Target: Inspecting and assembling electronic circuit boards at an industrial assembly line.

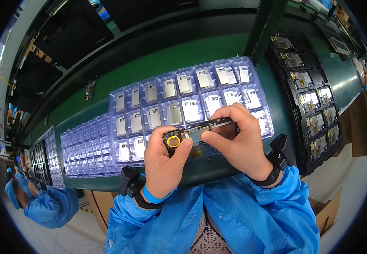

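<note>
Both hands hold a dark circuit board [198,151] level in front of my chest, over the near edge of the table. A yellow ring [173,141] marks its left end. My left hand [163,157] grips that end, thumb on top and fingers mostly hidden behind. Toward the other end, my right hand [243,144] pinches the board's upper edge with thumb and forefinger. A silvery strip lies along the board between the thumbs. Just beyond stands a clear plastic tray [112,111], its pockets filled with flat silvery metal pieces [169,88].
To the right, a black tray [317,76] carries several similar boards. Another clear tray [86,148] lies to the left. One loose board [90,88] rests on the green table behind. A green post [264,29] rises at the back. A blue-sleeved person [52,207] sits far left.
</note>
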A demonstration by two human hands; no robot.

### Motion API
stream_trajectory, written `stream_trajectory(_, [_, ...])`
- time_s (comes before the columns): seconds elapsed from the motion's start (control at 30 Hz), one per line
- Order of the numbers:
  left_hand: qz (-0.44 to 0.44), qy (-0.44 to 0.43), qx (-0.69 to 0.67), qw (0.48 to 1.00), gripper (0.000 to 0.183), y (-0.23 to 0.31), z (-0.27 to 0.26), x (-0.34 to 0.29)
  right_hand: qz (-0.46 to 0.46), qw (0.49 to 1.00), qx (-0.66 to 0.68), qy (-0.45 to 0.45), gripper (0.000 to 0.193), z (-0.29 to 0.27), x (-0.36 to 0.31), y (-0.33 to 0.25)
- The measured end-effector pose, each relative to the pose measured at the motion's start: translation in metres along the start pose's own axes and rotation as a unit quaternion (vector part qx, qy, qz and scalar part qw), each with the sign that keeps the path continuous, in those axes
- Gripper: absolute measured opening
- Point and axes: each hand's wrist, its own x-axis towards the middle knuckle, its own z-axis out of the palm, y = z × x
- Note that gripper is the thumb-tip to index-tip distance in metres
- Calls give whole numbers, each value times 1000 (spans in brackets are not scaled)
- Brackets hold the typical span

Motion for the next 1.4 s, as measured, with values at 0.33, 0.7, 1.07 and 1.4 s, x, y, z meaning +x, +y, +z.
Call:
stream_trajectory(0.33, [-4,27,-98,995,25,4,-10,7,165,963,210,-35,34,-18,-1,-11])
stream_trajectory(0.7, [135,104,37,985,30,65,-121,77,7,943,99,319,32,-151,-21,-12])
stream_trajectory(1.07, [-94,263,179,943,13,-51,-374,221,59,852,50,518,15,-341,14,5])
stream_trajectory(1.4, [-47,213,502,837,51,-125,-405,285,230,794,-44,562,17,-452,48,109])
